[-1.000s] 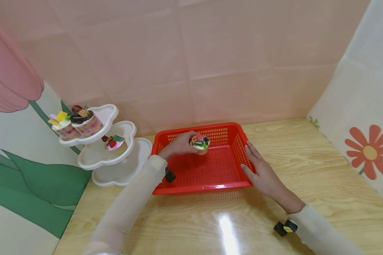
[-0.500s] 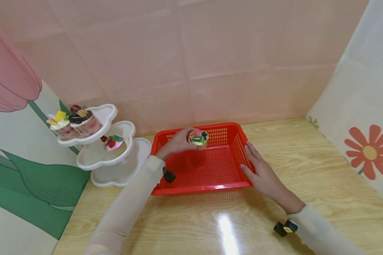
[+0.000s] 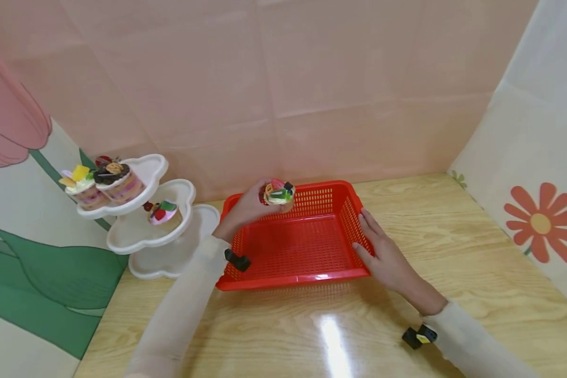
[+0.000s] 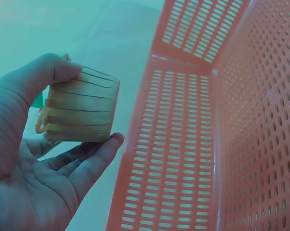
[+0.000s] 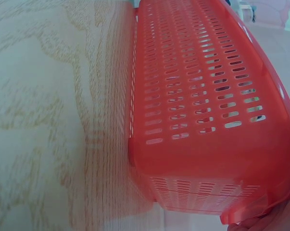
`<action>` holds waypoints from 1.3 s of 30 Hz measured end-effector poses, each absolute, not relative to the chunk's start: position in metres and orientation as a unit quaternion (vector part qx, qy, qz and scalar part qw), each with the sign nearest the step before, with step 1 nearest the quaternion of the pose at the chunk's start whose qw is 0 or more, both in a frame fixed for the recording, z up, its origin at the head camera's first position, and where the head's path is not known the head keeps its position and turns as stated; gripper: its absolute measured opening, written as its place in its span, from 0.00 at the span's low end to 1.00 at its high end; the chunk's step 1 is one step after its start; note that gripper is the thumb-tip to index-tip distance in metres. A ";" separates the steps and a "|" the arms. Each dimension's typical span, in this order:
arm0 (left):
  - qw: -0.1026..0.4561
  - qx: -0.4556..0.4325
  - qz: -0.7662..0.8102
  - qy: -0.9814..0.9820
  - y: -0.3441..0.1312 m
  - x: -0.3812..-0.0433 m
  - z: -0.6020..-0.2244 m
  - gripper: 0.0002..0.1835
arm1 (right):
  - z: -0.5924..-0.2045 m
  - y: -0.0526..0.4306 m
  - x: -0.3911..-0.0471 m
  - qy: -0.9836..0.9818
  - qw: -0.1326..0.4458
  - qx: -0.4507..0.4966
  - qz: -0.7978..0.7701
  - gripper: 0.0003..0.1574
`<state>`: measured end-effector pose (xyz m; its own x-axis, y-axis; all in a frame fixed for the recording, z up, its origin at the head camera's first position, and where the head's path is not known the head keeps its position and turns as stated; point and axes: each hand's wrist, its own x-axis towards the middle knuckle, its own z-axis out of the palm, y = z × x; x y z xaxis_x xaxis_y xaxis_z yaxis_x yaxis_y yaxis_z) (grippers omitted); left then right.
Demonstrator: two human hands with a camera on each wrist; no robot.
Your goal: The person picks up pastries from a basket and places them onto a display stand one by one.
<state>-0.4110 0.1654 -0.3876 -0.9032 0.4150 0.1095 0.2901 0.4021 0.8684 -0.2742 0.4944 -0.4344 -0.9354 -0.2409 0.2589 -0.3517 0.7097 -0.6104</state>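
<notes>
In the head view my left hand (image 3: 247,209) holds a toy cupcake (image 3: 280,194) above the left back part of a red plastic basket (image 3: 283,282). Cream, a strawberry and green bits top the cupcake; its pleated pale wrapper (image 4: 84,108) shows in the left wrist view, pinched between thumb and fingers. My right hand (image 3: 385,257) grips the basket's right rim, with the thumb over the inner side and the fingers along the outside. From the right wrist, the slotted outer wall (image 5: 193,159) fills much of the view, and most of that hand is out of frame.
A white three-tier stand (image 3: 142,244) is left of the basket. Two layered dessert cups (image 3: 119,184) sit on its top tier, and a pink-topped cupcake (image 3: 164,214) is on the middle one. A pink backdrop rises behind the wooden table (image 3: 420,220).
My left hand has lifted the cupcake and carried it left, from inside the basket toward its back left rim. The right hand stays on the rim. The head view has shifted slightly.
</notes>
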 end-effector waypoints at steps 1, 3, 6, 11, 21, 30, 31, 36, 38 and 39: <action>0.058 0.208 0.507 0.835 0.164 -0.410 -0.387 0.37 | -0.435 0.494 -0.274 -0.921 0.080 0.161 0.345 0.43; 0.046 0.204 0.509 0.835 0.162 -0.408 -0.384 0.37 | -0.435 0.494 -0.274 -0.921 0.080 0.161 0.345 0.43; 0.030 0.205 0.512 0.834 0.160 -0.404 -0.379 0.36 | -0.434 0.495 -0.274 -0.921 0.079 0.162 0.345 0.43; 0.012 0.212 0.519 0.828 0.158 -0.396 -0.368 0.36 | -0.433 0.494 -0.274 -0.922 0.080 0.160 0.343 0.44; -0.001 0.214 0.529 0.821 0.150 -0.375 -0.349 0.36 | -0.433 0.494 -0.274 -0.922 0.077 0.161 0.345 0.44; -0.009 0.213 0.534 0.818 0.137 -0.359 -0.336 0.36 | -0.433 0.495 -0.273 -0.921 0.076 0.161 0.346 0.45; -0.015 0.211 0.531 0.821 0.136 -0.357 -0.335 0.36 | -0.433 0.495 -0.273 -0.921 0.076 0.161 0.346 0.45; -0.047 0.191 0.518 0.833 0.127 -0.347 -0.335 0.38 | -0.432 0.495 -0.273 -0.921 0.076 0.161 0.347 0.45; -0.056 0.185 0.515 0.835 0.124 -0.343 -0.337 0.38 | -0.432 0.495 -0.273 -0.921 0.076 0.161 0.347 0.45; -0.058 0.184 0.515 0.835 0.123 -0.340 -0.337 0.38 | -0.432 0.495 -0.273 -0.921 0.075 0.161 0.347 0.45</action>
<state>-0.3403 0.1232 -0.3368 -0.9256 0.2470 0.2868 0.3671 0.4015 0.8390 -0.2726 0.4947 -0.4323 -0.9370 -0.2435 0.2504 -0.3482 0.7081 -0.6143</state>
